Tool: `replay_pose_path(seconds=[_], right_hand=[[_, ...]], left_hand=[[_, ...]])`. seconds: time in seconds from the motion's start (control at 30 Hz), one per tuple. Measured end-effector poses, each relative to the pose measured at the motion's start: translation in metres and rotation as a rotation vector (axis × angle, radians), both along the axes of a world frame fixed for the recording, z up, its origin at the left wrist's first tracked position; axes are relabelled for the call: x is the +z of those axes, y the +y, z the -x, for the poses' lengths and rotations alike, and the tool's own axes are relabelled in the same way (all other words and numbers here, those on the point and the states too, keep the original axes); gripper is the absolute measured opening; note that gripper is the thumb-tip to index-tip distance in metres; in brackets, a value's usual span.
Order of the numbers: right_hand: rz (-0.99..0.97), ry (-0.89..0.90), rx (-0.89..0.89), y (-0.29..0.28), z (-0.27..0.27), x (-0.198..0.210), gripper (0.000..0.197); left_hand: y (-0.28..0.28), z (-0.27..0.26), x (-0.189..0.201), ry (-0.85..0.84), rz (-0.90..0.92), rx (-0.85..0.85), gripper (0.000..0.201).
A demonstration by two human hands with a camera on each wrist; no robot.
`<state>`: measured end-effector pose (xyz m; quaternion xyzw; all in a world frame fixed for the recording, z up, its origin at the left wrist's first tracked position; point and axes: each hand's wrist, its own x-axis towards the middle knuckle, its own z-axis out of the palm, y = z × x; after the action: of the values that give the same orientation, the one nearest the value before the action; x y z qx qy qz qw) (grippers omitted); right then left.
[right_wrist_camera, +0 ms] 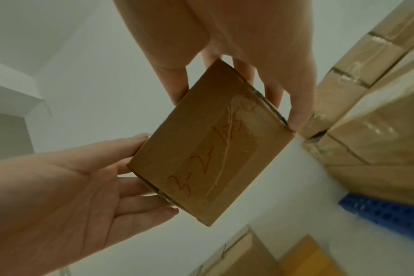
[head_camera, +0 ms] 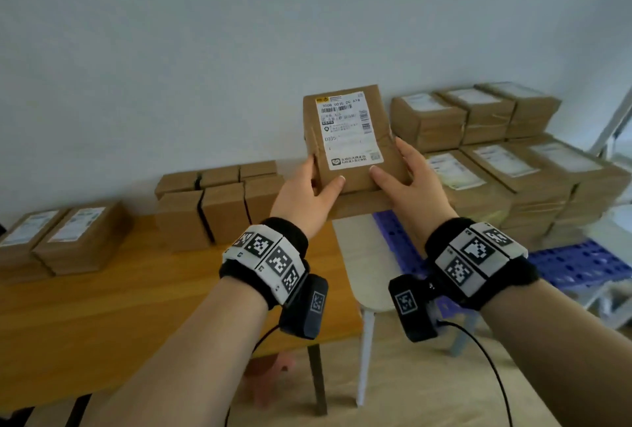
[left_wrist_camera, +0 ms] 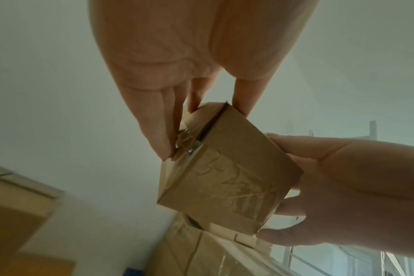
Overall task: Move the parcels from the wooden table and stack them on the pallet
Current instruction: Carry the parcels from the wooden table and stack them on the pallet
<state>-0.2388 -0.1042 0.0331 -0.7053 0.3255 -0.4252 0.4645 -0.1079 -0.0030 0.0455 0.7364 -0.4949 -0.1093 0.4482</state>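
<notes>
A brown cardboard parcel (head_camera: 349,139) with a white shipping label is held in the air, tilted label up, between the wooden table (head_camera: 136,293) and the blue pallet (head_camera: 578,266). My left hand (head_camera: 318,184) grips its left edge and my right hand (head_camera: 396,177) grips its right edge, thumbs on the label side. From the left wrist view the parcel's taped underside (left_wrist_camera: 227,177) bears red handwriting, with my left hand (left_wrist_camera: 201,112) at one end and my right hand (left_wrist_camera: 331,186) at the other. The right wrist view shows the same underside (right_wrist_camera: 208,145) between right hand (right_wrist_camera: 239,78) and left hand (right_wrist_camera: 83,186).
Stacked parcels (head_camera: 513,170) fill the pallet against the wall, several layers high. More parcels stand on the table at the back (head_camera: 212,201) and the far left (head_camera: 68,235). A white stool (head_camera: 362,255) stands between table and pallet. Another parcel (head_camera: 359,204) lies just under the held one.
</notes>
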Motion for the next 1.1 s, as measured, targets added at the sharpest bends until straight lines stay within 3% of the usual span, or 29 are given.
replay_pose_path(seconds=[0.3,0.7,0.83,1.1], right_hand=[[-0.048,0.047,-0.120,-0.101,0.088,0.025,0.064],[-0.251,0.134,-0.338,-0.178,0.120,-0.003,0.036],[-0.282,0.135,-0.320,-0.198,0.121,-0.009,0.035],[-0.281,0.175,-0.180,-0.238,0.130,-0.017,0.049]], left_hand=[[-0.106,0.082,0.022,-0.025,-0.037,-0.055,0.047],[-0.204,0.103,-0.016,-0.032,-0.253,-0.204,0.055],[-0.222,0.108,-0.023,-0.010,-0.274,-0.160,0.062],[-0.248,0.132,-0.025,0.089,-0.216,-0.007,0.046]])
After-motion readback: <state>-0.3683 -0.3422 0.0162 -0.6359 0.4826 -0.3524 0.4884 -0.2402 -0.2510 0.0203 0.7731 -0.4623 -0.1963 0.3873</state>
